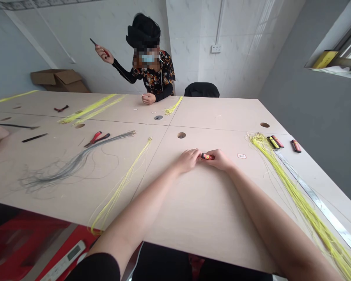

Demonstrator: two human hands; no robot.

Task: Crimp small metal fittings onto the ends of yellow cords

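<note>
My right hand is closed round a small red lighter with black ends and a yellow emblem. It lies sideways, low over the table in front of me. My left hand is closed, its fingertips pinched together at the lighter's left end. Whatever those fingertips hold, if anything, is too small to make out. Right of my right hand is a small white label with a red border. A thin bundle of yellow cords lies to the left of my left forearm.
At right are a thick yellow cord bundle, a metal ruler and several more lighters. Leftward lie grey cords and red-handled pliers. A hole pierces the table. Across sits a co-worker holding a tool.
</note>
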